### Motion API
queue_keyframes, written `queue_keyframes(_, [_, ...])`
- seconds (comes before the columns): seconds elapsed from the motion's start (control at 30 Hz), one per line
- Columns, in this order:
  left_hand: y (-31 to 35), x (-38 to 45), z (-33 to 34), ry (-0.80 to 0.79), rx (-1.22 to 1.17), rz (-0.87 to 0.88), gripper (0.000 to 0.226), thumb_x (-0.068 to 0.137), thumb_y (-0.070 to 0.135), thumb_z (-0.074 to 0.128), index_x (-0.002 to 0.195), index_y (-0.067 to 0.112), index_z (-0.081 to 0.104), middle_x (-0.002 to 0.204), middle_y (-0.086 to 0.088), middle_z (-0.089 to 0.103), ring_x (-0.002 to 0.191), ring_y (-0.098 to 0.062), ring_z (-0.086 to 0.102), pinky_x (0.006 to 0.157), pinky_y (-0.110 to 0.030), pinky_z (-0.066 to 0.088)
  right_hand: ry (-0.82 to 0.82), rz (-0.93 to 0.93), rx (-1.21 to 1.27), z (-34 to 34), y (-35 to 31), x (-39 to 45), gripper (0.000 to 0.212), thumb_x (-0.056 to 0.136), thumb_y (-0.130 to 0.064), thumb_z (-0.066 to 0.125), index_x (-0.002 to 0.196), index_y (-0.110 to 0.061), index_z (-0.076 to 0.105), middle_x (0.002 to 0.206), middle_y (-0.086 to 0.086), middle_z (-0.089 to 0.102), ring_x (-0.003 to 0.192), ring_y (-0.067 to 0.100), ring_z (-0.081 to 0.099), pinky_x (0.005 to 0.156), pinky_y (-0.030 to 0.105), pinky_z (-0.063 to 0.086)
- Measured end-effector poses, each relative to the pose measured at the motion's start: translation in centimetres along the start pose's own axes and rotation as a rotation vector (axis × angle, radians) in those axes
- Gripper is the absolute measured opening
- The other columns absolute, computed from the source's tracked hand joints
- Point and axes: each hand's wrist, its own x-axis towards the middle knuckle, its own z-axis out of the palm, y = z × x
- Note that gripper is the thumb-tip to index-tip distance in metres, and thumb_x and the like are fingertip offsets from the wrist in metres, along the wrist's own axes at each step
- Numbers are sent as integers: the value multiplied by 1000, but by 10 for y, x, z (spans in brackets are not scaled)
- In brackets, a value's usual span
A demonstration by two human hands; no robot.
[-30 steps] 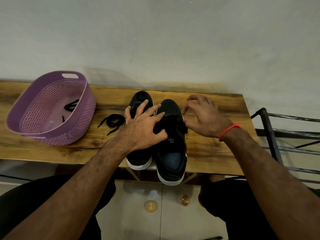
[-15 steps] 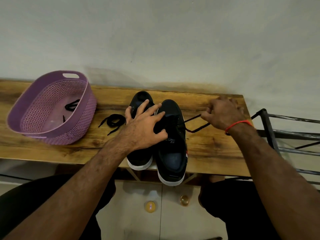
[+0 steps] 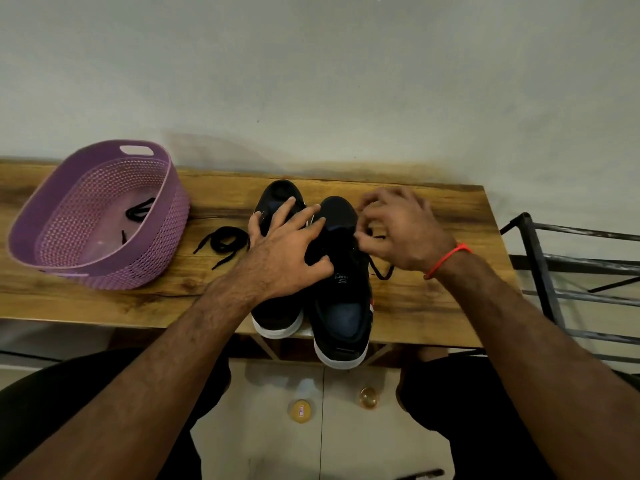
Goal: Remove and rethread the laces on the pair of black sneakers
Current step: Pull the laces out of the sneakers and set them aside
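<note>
The step in hand looks like unlacing the right-hand sneaker (image 3: 341, 285), which stands at the centre of the frame with its white-soled heel hanging over the near edge of the tabletop (image 3: 433, 306). The left hand (image 3: 287, 251) lies across both shoes, fingers spread and flat, pressing them down; it covers much of the left-hand sneaker (image 3: 277, 306), whose heel also juts over the edge. The right hand (image 3: 398, 230) sits at the right flank of the right-hand sneaker, its fingers curled and bunched at the eyelets, apparently pinching the lace (image 3: 381, 270), a loop of which trails onto the wood just below the hand; the exact pinch point is hidden by the fingers.

Judged from this, the next move calls for drawing the cord clear of one eyelet at a time while the left hand keeps the shoe from sliding, then working down the rows.

A loose lace (image 3: 223, 242), flat, black and limp, lies coiled on the tabletop left of the shoes, and another dark cord (image 3: 138, 209) rests inside the purple basket (image 3: 166, 216) at the left of the frame, an oval tub of perforated plastic with a handle slot. The shoes have matte black uppers. The tabletop is glossy, strongly grained wood.
</note>
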Motion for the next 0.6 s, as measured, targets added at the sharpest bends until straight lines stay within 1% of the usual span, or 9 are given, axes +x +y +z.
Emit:
queue_keyframes(0.1, [-1, 0, -1, -3, -24, 1, 88, 77, 64, 35, 158, 30, 30, 168, 13, 5, 154, -15, -11, 118, -65, -8, 119, 312, -5, -15, 28, 0, 15, 86, -40, 61, 84, -25, 59, 111, -5, 52, 120, 28, 42, 101, 53, 34])
queue_keyframes(0.17, [-1, -1, -2, -5, -22, 1, 88, 77, 65, 35, 158, 30, 29, 168, 13, 5, 154, -15, -12, 118, -64, -9, 58, 481, -9, -17, 40, -2, 17, 88, -43, 60, 87, -26, 62, 118, 1, 53, 123, 32, 41, 105, 58, 31])
queue_keyframes(0.2, [0, 0, -1, -3, -18, 2, 88, 77, 65, 35, 158, 30, 29, 168, 13, 5, 154, -15, -12, 117, -64, -9, 5, 511, -23, -14, 42, -3, 19, 90, -47, 59, 91, -28, 63, 125, 3, 52, 127, 34, 38, 106, 60, 29])
queue_keyframes(0.23, [0, 0, -1, -1, -18, 4, 88, 77, 65, 35, 157, 30, 29, 168, 13, 5, 154, -15, -12, 117, -64, -9, -36, 494, -42, -11, 41, -3, 24, 91, -52, 57, 100, -31, 63, 134, 4, 48, 131, 34, 34, 108, 61, 28])
queue_keyframes(0.3, [1, -1, 0, 3, -28, 9, 86, 78, 64, 35, 157, 30, 30, 168, 13, 5, 154, -14, -12, 117, -64, -9, -68, 357, -23, -6, 30, -1, 37, 90, -60, 56, 116, -34, 60, 149, 3, 37, 140, 33, 26, 110, 60, 27])
queue_keyframes(0.37, [1, -1, 2, 10, -33, 17, 85, 78, 63, 35, 157, 31, 30, 168, 14, 5, 154, -14, -12, 118, -64, -8, -92, 225, 47, -3, 14, 1, 41, 86, -66, 58, 117, -38, 57, 154, -1, 31, 144, 31, 20, 112, 60, 23])
queue_keyframes(0.47, [1, -2, 2, 14, -33, 21, 84, 79, 61, 35, 157, 31, 29, 168, 14, 5, 154, -14, -12, 118, -63, -8, -209, 111, 82, 4, -3, 1, 48, 83, -68, 59, 124, -45, 50, 156, -5, 25, 145, 28, 15, 112, 61, 19])
queue_keyframes(0.53, [1, -2, 2, 15, -40, 18, 83, 79, 57, 35, 157, 30, 29, 168, 13, 5, 154, -15, -13, 117, -64, -7, -285, 89, 113, 6, -3, -1, 48, 85, -67, 58, 129, -51, 47, 158, -7, 22, 146, 28, 12, 112, 62, 17])
queue_keyframes(0.6, [2, -2, 3, 13, -48, 15, 80, 81, 51, 37, 158, 29, 28, 169, 13, 4, 154, -16, -15, 116, -66, -7, -323, 102, 168, 3, 2, -2, 42, 88, -63, 57, 129, -54, 49, 159, -9, 22, 148, 29, 9, 113, 64, 16])
